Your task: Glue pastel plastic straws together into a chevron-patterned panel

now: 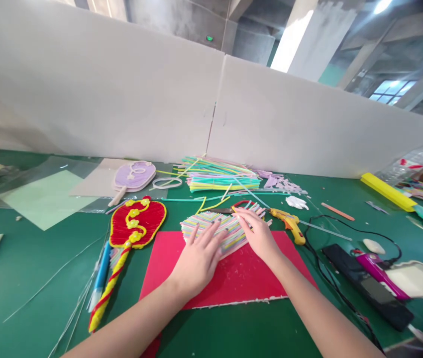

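A panel of pastel pipe cleaners point(230, 242) laid side by side rests on a red board point(219, 284), its right ends uneven. My left hand point(199, 256) lies flat on the panel with its fingers spread. At the panel's right part, my right hand point(258, 234) has thumb and fingers pinched together; what is between them is hidden. Just behind the panel lie scissors point(222, 210), partly covered by my right hand and the strips. A yellow glue gun point(287, 223) sits to the right of that hand.
Behind are a pile of pipe cleaners point(222, 181), purple scraps point(278, 183) and a tape ring point(167, 183). To the left lie a red-and-yellow fan point(137, 228), a lilac fan point(135, 177) and a blue pen point(101, 271). A black power strip point(368, 288) and cable stand right.
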The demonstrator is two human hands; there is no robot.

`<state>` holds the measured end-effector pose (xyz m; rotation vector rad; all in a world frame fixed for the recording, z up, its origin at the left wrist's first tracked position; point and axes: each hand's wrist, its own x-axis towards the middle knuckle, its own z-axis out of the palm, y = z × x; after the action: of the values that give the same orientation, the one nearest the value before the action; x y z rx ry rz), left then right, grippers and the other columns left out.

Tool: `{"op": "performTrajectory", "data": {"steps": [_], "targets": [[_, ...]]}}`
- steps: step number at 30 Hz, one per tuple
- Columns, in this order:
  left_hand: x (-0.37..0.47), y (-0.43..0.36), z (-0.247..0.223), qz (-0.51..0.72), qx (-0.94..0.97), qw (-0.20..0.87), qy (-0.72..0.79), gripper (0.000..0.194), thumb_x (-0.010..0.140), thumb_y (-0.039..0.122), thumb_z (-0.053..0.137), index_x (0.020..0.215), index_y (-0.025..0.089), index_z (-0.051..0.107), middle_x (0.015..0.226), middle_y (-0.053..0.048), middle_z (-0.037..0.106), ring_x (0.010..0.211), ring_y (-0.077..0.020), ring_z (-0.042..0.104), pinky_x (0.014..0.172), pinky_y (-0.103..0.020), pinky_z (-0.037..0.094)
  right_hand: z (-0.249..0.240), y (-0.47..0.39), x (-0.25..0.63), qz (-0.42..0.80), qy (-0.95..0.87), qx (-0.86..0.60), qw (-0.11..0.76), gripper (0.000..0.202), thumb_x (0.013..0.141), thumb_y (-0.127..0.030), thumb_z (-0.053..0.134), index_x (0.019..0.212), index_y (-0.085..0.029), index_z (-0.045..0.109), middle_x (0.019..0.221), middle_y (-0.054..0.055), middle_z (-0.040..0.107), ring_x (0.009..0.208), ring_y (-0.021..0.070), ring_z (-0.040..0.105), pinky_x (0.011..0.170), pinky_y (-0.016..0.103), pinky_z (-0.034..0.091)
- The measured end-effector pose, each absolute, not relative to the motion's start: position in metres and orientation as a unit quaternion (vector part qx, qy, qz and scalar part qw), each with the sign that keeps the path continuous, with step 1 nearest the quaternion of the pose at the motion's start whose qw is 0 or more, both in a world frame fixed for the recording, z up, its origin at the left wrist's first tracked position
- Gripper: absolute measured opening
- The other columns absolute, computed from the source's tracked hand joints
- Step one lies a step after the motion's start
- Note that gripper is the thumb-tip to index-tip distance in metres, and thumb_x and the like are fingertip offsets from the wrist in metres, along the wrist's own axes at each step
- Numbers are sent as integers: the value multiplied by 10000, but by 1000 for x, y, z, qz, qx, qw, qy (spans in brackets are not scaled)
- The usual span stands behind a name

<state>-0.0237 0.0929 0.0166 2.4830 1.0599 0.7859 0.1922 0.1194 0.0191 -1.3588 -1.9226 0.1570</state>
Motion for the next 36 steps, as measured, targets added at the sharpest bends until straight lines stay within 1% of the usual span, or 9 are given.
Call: {"op": "performTrajectory", "data": {"steps": [2, 5, 10, 15, 18, 22, 28, 32, 36], "targets": [[-27, 97, 19, 377, 798, 223, 414, 371, 965, 216, 283, 1250, 209, 521, 1345, -104, 537, 1265, -211, 471, 1086, -478, 325, 24, 117, 182, 66, -754, -520, 395, 265, 960, -282, 413, 1012, -196, 658, 1086, 91, 672, 1069, 196, 601, 963, 377, 464], [-31, 103, 19, 480, 650, 322, 494, 298, 940, 241, 329, 1108, 180, 567, 1135, -100, 631, 1087, -213, 579, 942, -400, 460, 30, 104, 168, 71, -768, -505, 388, 234, 955, -258, 433, 965, -197, 659, 927, 71, 672, 917, 179, 621, 836, 322, 498], [-31, 107, 18, 503, 579, 381, 516, 268, 928, 301, 366, 1050, 189, 577, 1070, -71, 631, 1037, -209, 578, 897, -358, 457, 33, 75, 169, 39, -855, -431, 286, 221, 938, -240, 474, 934, -193, 690, 738, 40, 614, 740, 158, 564, 693, 298, 461], [-31, 98, 29, 447, 703, 268, 483, 316, 956, 291, 322, 929, 192, 621, 918, -57, 634, 894, -194, 572, 814, -347, 438, 25, 67, 197, 6, -910, -316, 267, 232, 890, -158, 490, 926, -166, 719, 569, 1, 513, 582, 136, 457, 558, 284, 379], [-27, 87, 33, 352, 862, 170, 321, 339, 938, 220, 326, 767, 183, 616, 691, -34, 597, 664, -166, 523, 640, -311, 393, 19, 69, 208, 33, -892, -341, 293, 279, 895, -141, 457, 1003, -164, 713, 562, -6, 476, 574, 133, 445, 542, 274, 371], [-14, 73, 32, 268, 951, 107, 112, 303, 921, 225, 377, 697, 186, 578, 613, -23, 557, 557, -156, 456, 544, -311, 347, 14, 70, 210, 65, -894, -354, 265, 291, 909, -163, 458, 1081, -178, 693, 608, 3, 507, 630, 140, 470, 589, 279, 401], [-6, 64, 32, 259, 955, 108, 96, 254, 911, 235, 392, 706, 194, 537, 634, -29, 578, 586, -167, 517, 568, -317, 420, 16, 68, 205, 104, -893, -371, 231, 289, 931, -204, 452, 1097, -202, 688, 650, 11, 539, 669, 145, 492, 625, 287, 418], [-7, 63, 32, 258, 951, 120, 123, 184, 909, 254, 423, 803, 201, 563, 749, -55, 664, 769, -182, 636, 777, -322, 504, 17, 70, 207, 91, -870, -415, 252, 365, 943, -227, 435, 1278, -190, 575, 727, 23, 593, 734, 158, 540, 715, 318, 443], [-10, 65, 29, 278, 935, 99, 195, 150, 878, 279, 479, 892, 175, 586, 967, -102, 702, 1035, -242, 637, 938, -373, 493, 14, 74, 208, 50, -845, -480, 232, 339, 946, -257, 448, 1239, -204, 610, 724, 31, 595, 726, 170, 533, 702, 329, 439]]}}
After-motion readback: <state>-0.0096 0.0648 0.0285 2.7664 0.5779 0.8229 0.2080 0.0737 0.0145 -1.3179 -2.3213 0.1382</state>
